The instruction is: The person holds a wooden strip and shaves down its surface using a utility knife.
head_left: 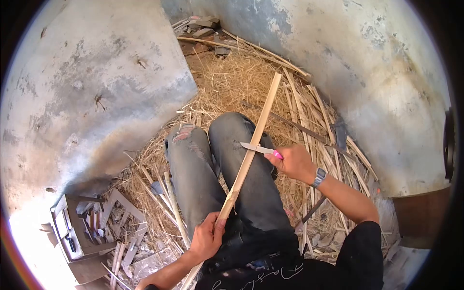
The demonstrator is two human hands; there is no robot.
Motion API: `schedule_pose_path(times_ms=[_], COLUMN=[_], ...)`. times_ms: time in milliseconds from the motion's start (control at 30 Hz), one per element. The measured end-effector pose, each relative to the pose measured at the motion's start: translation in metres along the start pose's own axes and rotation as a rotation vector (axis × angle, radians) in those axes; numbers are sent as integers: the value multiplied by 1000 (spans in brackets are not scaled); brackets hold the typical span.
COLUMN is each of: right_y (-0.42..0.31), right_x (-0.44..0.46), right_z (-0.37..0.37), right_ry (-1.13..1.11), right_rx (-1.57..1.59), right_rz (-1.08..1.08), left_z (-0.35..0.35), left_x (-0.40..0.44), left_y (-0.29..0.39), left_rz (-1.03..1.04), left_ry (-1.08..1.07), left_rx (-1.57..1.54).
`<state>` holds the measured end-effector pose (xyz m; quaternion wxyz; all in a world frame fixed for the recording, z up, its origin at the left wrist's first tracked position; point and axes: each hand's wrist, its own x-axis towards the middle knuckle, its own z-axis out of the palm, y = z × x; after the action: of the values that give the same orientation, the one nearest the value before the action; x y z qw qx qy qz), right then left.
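A long, pale split bamboo strip (263,113) runs slantwise across my lap, its far end beyond my knees. Low on the strip, my left hand (208,238) is closed around it, just below a joint in the bamboo. My right hand (296,163) grips a knife (256,148) by its pink handle. The blade lies across the strip above my right thigh and points left. Whether the edge bites into the bamboo cannot be made out. Worn jeans (193,164) cover my legs under the strip.
Straw-like shavings (227,77) cover the floor ahead. Many bamboo strips (314,116) lie along the right wall (377,72). A wooden box-like frame (77,232) with tools stands at lower left. Another wall (121,63) rises close on the left. Broken bricks (203,26) lie in the far corner.
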<state>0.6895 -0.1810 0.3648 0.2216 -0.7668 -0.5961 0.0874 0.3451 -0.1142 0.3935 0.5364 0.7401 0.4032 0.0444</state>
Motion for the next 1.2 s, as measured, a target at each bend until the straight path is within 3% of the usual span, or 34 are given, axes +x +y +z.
schedule_pose_path(times_ms=[100, 267, 333, 367, 400, 467, 500, 600, 667, 733, 767, 833, 900, 933, 1000, 1067, 1200], right_y=[-31, 24, 25, -4, -2, 11, 45, 77, 37, 1, 15, 109, 165, 154, 108, 26, -68], right_x=[-10, 21, 29, 18, 17, 17, 36, 69, 51, 33, 43, 79, 100, 105, 87, 62, -5], right_z=[0, -8, -4, -9, -5, 16, 19, -23, -6, 3, -2, -18, -52, -58, -56, -56, -14], right_ry=[-102, 11, 7, -27, -19, 109, 211, 202, 229, 41, 188, 334, 382, 397, 401, 285, -213], right_rx=[-8, -122, 94, 8, 8, 48, 38, 4, -44, 16, 40, -57, -152, -154, -8, 175, 61], right_rz=[-22, 127, 175, 76, 72, -158, -2, 203, 84, -196, -216, 60, 371, 358, 249, 98, -108], left_z=[1, -18, -19, -18, -17, -24, -29, -37, -33, -34, -36, -43, -50, -52, -51, -46, -47], left_x=[-1, -24, -23, -23, -21, -26, -32, -43, -40, -41, -42, -55, -60, -54, -53, -46, -39], left_y=[4, -14, -13, -17, -20, -35, -43, -50, -49, -52, -56, -71, -90, -86, -78, -73, -66], left_rz=[24, 7, 1, 5, 15, 20, 14, -10, -11, -16, -1, 3, -180, -162, -290, -312, -366], left_ry=[-7, 21, 18, 10, 5, 2, -4, 16, 14, -5, -9, -17, -200, -191, -370, -405, -495], left_rx=[-32, 72, 63, 68, 73, 70, 61, 46, 25, 16, 14, 9, -479, -479, -800, -887, -1021])
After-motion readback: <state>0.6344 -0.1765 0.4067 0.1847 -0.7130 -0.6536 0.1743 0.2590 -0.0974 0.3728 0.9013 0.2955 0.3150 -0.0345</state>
